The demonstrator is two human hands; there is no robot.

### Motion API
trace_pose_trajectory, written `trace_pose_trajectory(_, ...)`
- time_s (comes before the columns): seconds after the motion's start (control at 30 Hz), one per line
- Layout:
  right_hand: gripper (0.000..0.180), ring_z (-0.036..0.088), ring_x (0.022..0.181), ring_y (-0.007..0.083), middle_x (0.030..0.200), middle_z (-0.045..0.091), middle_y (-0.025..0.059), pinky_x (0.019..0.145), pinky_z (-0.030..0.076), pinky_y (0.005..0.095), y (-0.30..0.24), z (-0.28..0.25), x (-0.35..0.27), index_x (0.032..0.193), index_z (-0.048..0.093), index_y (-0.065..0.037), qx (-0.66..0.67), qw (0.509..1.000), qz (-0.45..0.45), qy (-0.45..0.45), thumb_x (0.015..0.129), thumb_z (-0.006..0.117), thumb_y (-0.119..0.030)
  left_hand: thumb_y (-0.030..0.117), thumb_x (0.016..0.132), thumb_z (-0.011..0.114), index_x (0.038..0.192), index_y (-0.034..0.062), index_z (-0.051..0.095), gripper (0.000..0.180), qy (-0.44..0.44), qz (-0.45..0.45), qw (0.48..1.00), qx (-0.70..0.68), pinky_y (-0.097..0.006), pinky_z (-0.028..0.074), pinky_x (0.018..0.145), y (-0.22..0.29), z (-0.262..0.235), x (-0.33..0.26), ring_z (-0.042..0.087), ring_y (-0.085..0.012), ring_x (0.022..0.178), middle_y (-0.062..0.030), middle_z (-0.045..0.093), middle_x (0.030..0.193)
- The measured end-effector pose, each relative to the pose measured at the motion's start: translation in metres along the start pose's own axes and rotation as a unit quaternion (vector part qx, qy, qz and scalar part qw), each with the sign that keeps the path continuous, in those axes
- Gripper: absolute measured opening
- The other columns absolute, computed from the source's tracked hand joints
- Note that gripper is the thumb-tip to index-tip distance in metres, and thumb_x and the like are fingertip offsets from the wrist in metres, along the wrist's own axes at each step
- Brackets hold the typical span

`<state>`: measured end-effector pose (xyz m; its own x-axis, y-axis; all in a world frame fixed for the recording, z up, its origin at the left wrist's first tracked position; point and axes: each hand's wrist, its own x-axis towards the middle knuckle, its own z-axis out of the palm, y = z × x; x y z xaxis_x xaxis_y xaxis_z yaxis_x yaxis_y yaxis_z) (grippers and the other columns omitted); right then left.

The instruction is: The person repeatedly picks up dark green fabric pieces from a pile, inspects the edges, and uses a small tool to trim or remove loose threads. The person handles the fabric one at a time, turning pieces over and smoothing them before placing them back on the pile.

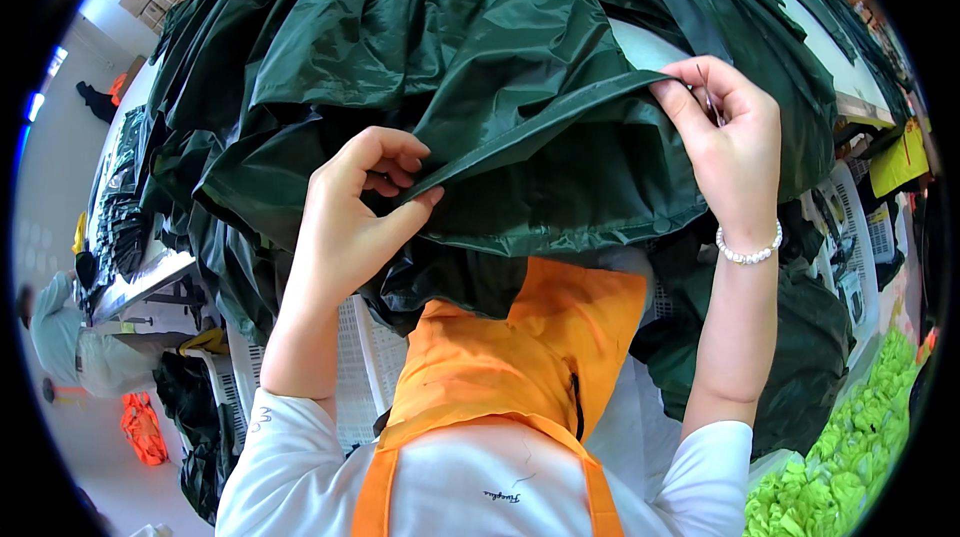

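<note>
A large dark green, shiny coated-fabric garment (520, 57) spreads in folds over the table before me. My left hand (348, 199) has its fingers curled, with the thumb and fingertips at the left end of a stitched, folded edge. Farther right, my right hand (738, 142) pinches the same edge between thumb and fingers, so the strip is drawn fairly straight between both hands. A thin metal tool (711, 103), perhaps thread snips, shows among the right fingers; its kind is mostly hidden. Below the edge hangs another layer with a hem and round snaps.
White plastic crates (355, 367) stand close below the table edge, some with dark green fabric. Bright lime-green pieces (835, 457) are heaped at the lower right. Another person (85, 337) is at the far left, near an orange bundle (145, 429) on the floor.
</note>
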<state>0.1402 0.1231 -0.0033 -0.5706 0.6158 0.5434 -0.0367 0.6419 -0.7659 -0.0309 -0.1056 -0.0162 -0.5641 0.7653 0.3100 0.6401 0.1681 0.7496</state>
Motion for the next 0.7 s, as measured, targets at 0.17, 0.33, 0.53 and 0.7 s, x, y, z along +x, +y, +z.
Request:
trace_pose_trajectory(0.17, 0.047, 0.043, 0.066, 0.0018, 0.099, 0.064, 0.003, 0.061, 0.041, 0.0166, 0.013, -0.012, -0.005, 0.119, 0.061, -0.001, 0.213, 0.97, 0.031, -0.114, 0.086, 0.073, -0.032, -0.008, 0.065, 0.061, 0.078, -0.0016, 0.062, 0.014, 0.018, 0.179, 0.982, 0.053, -0.031, 0.05, 0.083, 0.0, -0.007, 0.002, 0.065, -0.0246, 0.094, -0.0155, 0.068, 0.103)
trace_pose_trajectory(0.33, 0.069, 0.058, 0.079, 0.0179, 0.116, 0.062, 0.0157, 0.074, 0.048, 0.029, 0.067, 0.065, -0.027, 0.137, 0.047, -0.001, 0.097, 0.995, 0.001, -0.013, 0.08, 0.077, -0.027, 0.005, 0.065, 0.073, 0.079, -0.0024, 0.066, 0.018, -0.288, 0.13, 0.948, 0.026, -0.035, 0.053, 0.08, -0.006, -0.018, 0.003, 0.068, -0.0304, 0.091, -0.0148, 0.07, 0.09)
trace_pose_trajectory(0.53, 0.045, 0.058, 0.094, 0.0137, 0.108, 0.065, 0.0093, 0.084, 0.048, 0.0287, 0.02, 0.165, -0.061, 0.127, 0.056, 0.0, 0.268, 0.954, 0.014, -0.137, 0.084, 0.067, 0.002, 0.025, 0.088, 0.062, 0.099, -0.0014, 0.064, 0.028, -0.144, 0.169, 0.972, -0.076, -0.037, 0.049, 0.085, 0.041, -0.005, 0.057, 0.065, -0.0292, 0.091, -0.0174, 0.067, 0.098)
trace_pose_trajectory(0.7, 0.018, 0.066, 0.08, 0.0146, 0.097, 0.07, 0.0104, 0.075, 0.052, 0.0251, 0.056, 0.091, -0.061, 0.1, 0.069, 0.003, 0.211, 0.973, 0.092, -0.02, 0.086, 0.069, -0.007, 0.02, 0.09, 0.058, 0.113, 0.0055, 0.063, 0.028, -0.193, 0.266, 0.895, 0.302, -0.05, 0.026, 0.112, -0.021, 0.024, 0.085, 0.044, -0.0309, 0.13, -0.0116, 0.058, 0.127)
